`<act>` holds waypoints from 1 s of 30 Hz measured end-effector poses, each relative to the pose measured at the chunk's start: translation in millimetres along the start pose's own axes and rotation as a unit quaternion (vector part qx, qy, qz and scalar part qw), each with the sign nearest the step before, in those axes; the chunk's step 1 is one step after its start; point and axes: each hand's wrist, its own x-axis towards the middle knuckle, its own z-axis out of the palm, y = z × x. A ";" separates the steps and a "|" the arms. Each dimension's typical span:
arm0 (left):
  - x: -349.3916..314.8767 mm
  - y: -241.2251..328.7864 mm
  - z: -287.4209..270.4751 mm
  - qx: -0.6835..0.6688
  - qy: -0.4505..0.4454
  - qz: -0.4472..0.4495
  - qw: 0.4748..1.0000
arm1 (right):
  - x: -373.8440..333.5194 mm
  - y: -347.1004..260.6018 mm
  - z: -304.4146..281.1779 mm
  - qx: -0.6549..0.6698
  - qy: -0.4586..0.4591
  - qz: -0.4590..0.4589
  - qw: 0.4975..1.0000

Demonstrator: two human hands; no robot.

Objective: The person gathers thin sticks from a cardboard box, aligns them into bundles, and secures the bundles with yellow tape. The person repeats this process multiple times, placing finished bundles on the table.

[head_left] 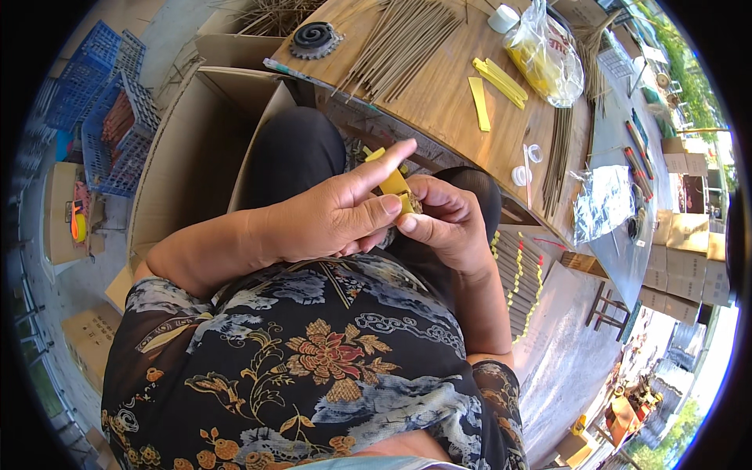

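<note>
Above my lap, my left hand (345, 207) is closed around a small bundle wrapped in a yellow paper strip (394, 185), its index finger stretched along the top. The bundle's rough brown end (413, 205) shows beside my right hand (446, 215). That hand's thumb and fingers pinch the end of the wrap. My fingers hide most of the bundle, so its length cannot be made out. Loose yellow strips (500, 82) lie on the wooden table in front of me, near a spread of thin brown sticks (403, 48).
The wooden table (446, 125) also bears a black coil (315, 39), a clear bag of yellow material (544, 59) and white rings (520, 175). An opened carton (200, 133) stands at my left, with blue crates (117, 141) beyond. A silver packet (601, 204) lies at right.
</note>
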 end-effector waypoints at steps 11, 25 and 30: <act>3.5 -0.6 2.9 -0.029 0.009 -0.051 0.998 | -5.1 -4.9 -9.1 -0.084 0.011 0.035 0.996; 0.1 0.9 1.8 -0.020 0.070 -0.004 0.997 | -0.1 -8.9 3.9 -0.507 0.194 -0.177 0.821; 1.2 -0.1 1.0 -0.015 0.082 -0.012 0.996 | -2.8 3.8 7.0 -0.392 0.188 -0.159 0.886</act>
